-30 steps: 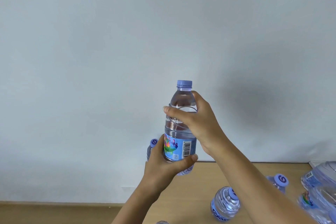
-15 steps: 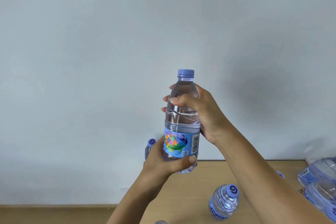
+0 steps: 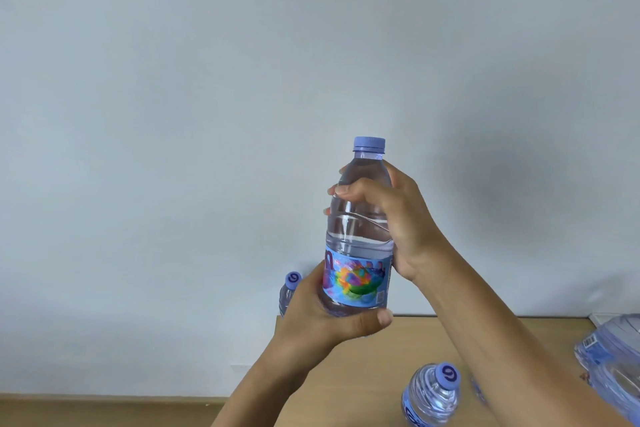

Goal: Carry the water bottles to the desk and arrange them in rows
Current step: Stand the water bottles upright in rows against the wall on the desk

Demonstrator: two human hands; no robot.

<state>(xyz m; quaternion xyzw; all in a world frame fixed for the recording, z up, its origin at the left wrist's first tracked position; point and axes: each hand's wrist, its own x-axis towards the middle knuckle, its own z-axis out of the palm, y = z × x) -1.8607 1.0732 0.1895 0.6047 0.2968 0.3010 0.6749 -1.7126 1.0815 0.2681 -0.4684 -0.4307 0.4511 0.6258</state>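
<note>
I hold a clear water bottle (image 3: 360,229) with a blue cap and a colourful label upright in the air above the wooden desk (image 3: 388,354). My left hand (image 3: 325,315) grips its base from below and the left. My right hand (image 3: 391,218) wraps round its upper body, fingers curled to the far side. A second bottle (image 3: 431,395) stands on the desk at the lower right. Behind my left hand a third bottle (image 3: 289,288) shows only its cap and shoulder at the desk's far left corner.
Several more bottles (image 3: 613,357) lie bunched at the right edge of the view. A plain grey wall (image 3: 207,114) rises directly behind the desk. A strip of wooden floor or skirting (image 3: 104,409) runs along the lower left.
The held bottle has turned about its axis, so the colourful picture now faces me and the barcode has gone round. Both hands have shifted slightly higher and right.
</note>
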